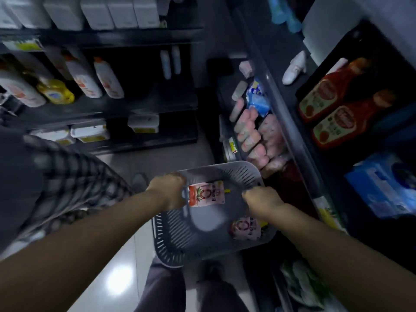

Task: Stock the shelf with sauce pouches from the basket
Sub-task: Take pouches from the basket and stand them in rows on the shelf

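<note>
From the head camera: they are standing over the grey slotted basket (216,221) and, I'd say, lining it up with the shelf (292,131) before picking. The smart play here is holding it level and close under the shelf edge beyond the right hand (262,199), then freeing one hand for the nearer pouch. Tipping it risks pouches sliding to a corner.

The left hand (167,192) is curling tight on the basket's near-side rim. A red-and-white sauce pouch (206,194) is lying just beside its fingers, between the two hands; I can't tell whether those fingers are pinching it too. The right hand is clenching the opposite rim. A second pouch (245,229) is sitting just under the right wrist. Pink packs (258,136) are filling the shelf beyond.
</note>
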`<state>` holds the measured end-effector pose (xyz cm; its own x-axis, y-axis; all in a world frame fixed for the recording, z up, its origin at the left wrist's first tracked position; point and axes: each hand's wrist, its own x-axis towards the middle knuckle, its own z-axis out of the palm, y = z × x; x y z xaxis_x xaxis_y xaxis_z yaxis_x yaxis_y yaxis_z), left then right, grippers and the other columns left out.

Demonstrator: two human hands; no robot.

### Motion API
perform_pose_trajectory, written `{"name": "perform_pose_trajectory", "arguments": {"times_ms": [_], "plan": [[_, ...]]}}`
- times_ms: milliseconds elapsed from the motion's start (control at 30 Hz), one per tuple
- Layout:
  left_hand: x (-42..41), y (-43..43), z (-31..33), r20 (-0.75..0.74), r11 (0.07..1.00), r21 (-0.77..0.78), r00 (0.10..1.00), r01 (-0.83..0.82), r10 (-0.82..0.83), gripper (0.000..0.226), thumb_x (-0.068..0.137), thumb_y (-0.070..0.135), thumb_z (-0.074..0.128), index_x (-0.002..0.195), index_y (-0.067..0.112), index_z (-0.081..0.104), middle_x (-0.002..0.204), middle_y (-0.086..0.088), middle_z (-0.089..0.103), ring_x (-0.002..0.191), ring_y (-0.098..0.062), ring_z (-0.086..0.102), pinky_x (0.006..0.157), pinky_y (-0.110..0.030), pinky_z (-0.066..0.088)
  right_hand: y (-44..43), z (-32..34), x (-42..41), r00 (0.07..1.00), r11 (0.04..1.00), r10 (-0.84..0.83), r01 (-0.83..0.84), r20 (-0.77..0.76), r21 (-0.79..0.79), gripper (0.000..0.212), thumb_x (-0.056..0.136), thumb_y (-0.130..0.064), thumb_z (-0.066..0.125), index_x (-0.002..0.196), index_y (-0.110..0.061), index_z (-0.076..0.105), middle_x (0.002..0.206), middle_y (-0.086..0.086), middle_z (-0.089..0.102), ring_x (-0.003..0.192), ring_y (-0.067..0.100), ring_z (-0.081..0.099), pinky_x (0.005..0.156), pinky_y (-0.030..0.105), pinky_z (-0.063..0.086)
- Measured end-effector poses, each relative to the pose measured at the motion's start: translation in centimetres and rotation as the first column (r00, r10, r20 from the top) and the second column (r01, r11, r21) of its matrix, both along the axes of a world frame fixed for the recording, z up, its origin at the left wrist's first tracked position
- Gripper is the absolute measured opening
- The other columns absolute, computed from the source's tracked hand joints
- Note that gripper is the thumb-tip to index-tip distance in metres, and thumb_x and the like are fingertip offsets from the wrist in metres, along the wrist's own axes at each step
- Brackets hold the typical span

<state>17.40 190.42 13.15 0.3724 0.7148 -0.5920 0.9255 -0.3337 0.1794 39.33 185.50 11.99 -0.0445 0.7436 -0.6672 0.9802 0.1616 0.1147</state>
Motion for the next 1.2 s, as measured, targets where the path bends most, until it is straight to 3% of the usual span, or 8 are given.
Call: {"name": "perform_pose_trajectory", "arguments": {"times_ms": [67, 167, 300, 400, 567, 900, 1000, 1200], "plan": [[-0.2, 0.8, -1.9, -0.02, 0.999, -0.03, 0.999, 0.038, -0.038, 0.044, 0.083, 0.025, 0.058, 0.125, 0.015, 0.052, 0.13, -0.009, 0.054, 0.119, -0.026, 0.052, 0.093, -0.033, 0.044, 0.4, -2.1, -0.1, 1.0, 1.0, -0.009, 0.01, 0.025, -0.022, 0.038, 0.094, -0.017, 0.043, 0.058, -0.02, 0.033, 0.062, -0.002, 0.038, 0.062, 0.02, 0.048, 0.066, 0.03, 0.038], [-0.2, 1.6, -4.7, -0.059, 0.99, -0.103, 0.992, 0.101, -0.107, 0.053, 0.08, 0.029, 0.061, 0.131, 0.015, 0.049, 0.136, -0.009, 0.052, 0.124, -0.027, 0.05, 0.099, -0.036, 0.044, 0.3, -4.2, -0.2, 0.999, 0.998, -0.018, 0.02, 0.028, -0.058, 0.04, 0.095, -0.012, 0.043, 0.057, -0.019, 0.031, 0.059, -0.002, 0.033, 0.069, 0.022, 0.052, 0.075, 0.032, 0.043], [0.8, 2.1, -8.2, -0.05, 0.988, -0.147, 0.997, 0.054, -0.061, 0.051, 0.081, 0.024, 0.062, 0.128, 0.01, 0.05, 0.132, -0.011, 0.054, 0.121, -0.027, 0.053, 0.095, -0.036, 0.045, 0.8, -6.7, 0.5, 1.0, 0.991, -0.004, 0.008, 0.028, -0.132, 0.039, 0.092, -0.01, 0.044, 0.057, -0.017, 0.027, 0.06, -0.001, 0.029, 0.065, 0.019, 0.049, 0.051, 0.023, 0.025], [2.1, 2.4, -11.1, -0.015, 0.991, -0.13, 0.999, 0.039, -0.041, 0.048, 0.082, 0.026, 0.059, 0.126, 0.008, 0.052, 0.129, -0.013, 0.055, 0.119, -0.029, 0.053, 0.096, -0.036, 0.044, 0.9, -9.2, 1.3, 0.999, 0.982, -0.045, 0.049, 0.025, -0.182, 0.039, 0.093, -0.011, 0.043, 0.058, -0.018, 0.028, 0.061, 0.0, 0.028, 0.065, 0.019, 0.045, 0.059, 0.025, 0.032], [3.2, 2.2, -16.8, -0.011, 0.994, -0.111, 1.0, 0.014, -0.015, 0.064, 0.077, 0.028, 0.064, 0.133, 0.007, 0.043, 0.138, -0.014, 0.046, 0.127, -0.031, 0.044, 0.105, -0.038, 0.037, 0.3, -13.4, 2.5, 0.995, 0.962, -0.007, 0.034, 0.097, -0.271, 0.025, 0.093, -0.018, 0.046, 0.114, -0.013, 0.058, 0.119, 0.007, 0.06, 0.118, 0.027, 0.048, 0.107, 0.04, 0.026], [4.5, 1.4, -24.2, 0.032, 0.982, -0.187, 0.998, -0.04, 0.047, 0.083, 0.078, 0.029, 0.063, 0.146, 0.01, 0.021, 0.156, -0.01, 0.017, 0.144, -0.03, 0.014, 0.118, -0.044, 0.015, -2.2, -19.9, 2.5, 0.936, 0.94, 0.117, 0.004, 0.333, -0.34, 0.055, 0.094, -0.05, 0.038, 0.135, -0.015, 0.042, 0.138, 0.011, 0.044, 0.126, 0.03, 0.034, 0.105, 0.039, 0.025], [5.1, 1.2, -25.5, 0.044, 0.975, -0.211, 0.996, -0.063, 0.074, 0.089, 0.079, 0.032, 0.063, 0.149, 0.01, 0.013, 0.158, -0.01, 0.008, 0.145, -0.03, 0.007, 0.117, -0.044, 0.014, -2.0, -20.6, 2.6, 0.932, 0.945, 0.078, 0.044, 0.353, -0.323, 0.047, 0.096, -0.036, 0.039, 0.134, -0.01, 0.04, 0.135, 0.01, 0.046, 0.126, 0.029, 0.035, 0.106, 0.037, 0.026], [5.6, 0.6, -26.7, 0.096, 0.973, -0.183, 0.982, -0.143, 0.163, 0.065, 0.077, 0.042, 0.062, 0.132, 0.012, 0.043, 0.13, -0.014, 0.047, 0.121, -0.034, 0.04, 0.096, -0.039, 0.038, -0.7, -20.5, 1.2, 0.97, 0.963, -0.051, 0.11, 0.236, -0.245, 0.029, 0.095, -0.026, 0.043, 0.12, -0.018, 0.056, 0.127, 0.003, 0.054, 0.125, 0.026, 0.036, 0.108, 0.037, 0.024]]}}
